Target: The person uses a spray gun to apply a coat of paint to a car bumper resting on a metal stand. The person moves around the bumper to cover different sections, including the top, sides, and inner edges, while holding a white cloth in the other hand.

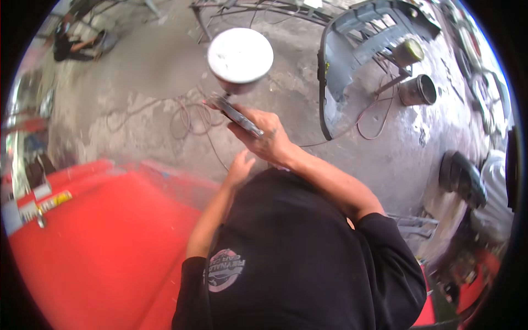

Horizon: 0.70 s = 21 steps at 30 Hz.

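Note:
My right hand (264, 135) is closed around the handle of a spray gun (240, 116), held out in front of my chest. A round cup (240, 55) with a white lid sits on top of the gun. Lower and to the left, my left hand (240, 166) is close to the front of my black shirt, its fingers partly apart and nothing visible in them. A thin hose (214, 147) runs over the floor toward the left hand; whether it touches the hand is unclear. A red car panel (104, 236) is beside my left arm.
A grey bumper (333, 66) rests on a metal stand ahead right, near a greenish can (408, 52) and a dark bucket (418, 90). Coiled hose (190, 118) lies on the concrete. Another person (71, 44) is low at far left. A black shoe (462, 179) shows at right.

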Available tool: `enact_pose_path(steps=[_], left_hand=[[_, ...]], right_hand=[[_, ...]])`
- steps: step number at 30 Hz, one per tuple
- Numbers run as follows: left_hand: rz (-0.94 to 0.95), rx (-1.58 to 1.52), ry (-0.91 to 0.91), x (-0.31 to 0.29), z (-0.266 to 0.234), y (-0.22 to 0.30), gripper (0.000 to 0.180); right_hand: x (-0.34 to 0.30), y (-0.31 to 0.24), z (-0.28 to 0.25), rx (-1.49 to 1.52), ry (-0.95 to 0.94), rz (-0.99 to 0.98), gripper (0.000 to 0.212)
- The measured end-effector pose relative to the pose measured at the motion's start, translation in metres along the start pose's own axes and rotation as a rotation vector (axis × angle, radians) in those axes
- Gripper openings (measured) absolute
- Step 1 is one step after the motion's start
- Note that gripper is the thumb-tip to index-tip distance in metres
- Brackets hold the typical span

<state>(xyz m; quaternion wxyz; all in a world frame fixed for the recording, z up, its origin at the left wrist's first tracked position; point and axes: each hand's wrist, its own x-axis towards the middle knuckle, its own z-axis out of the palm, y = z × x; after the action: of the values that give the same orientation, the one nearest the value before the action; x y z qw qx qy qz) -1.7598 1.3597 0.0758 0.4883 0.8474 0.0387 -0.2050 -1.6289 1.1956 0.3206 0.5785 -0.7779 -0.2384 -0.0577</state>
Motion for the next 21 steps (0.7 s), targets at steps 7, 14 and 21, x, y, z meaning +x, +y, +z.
enact_pose_path(steps=[7, 14, 21], left_hand=[[0.159, 0.169, -0.487, 0.071, -0.074, -0.047, 0.046], [-0.239, -0.254, -0.999, 0.126, -0.085, -0.086, 0.05], [0.255, 0.484, -1.428, 0.185, -0.096, -0.02, 0.039]], right_hand=[[-0.004, 0.054, 0.013, -0.174, 0.275, 0.205, 0.041], [-0.019, 0.101, 0.036, -0.197, 0.697, 0.562, 0.037], [-0.024, 0.117, 0.058, -0.384, 1.079, 0.91, 0.034]])
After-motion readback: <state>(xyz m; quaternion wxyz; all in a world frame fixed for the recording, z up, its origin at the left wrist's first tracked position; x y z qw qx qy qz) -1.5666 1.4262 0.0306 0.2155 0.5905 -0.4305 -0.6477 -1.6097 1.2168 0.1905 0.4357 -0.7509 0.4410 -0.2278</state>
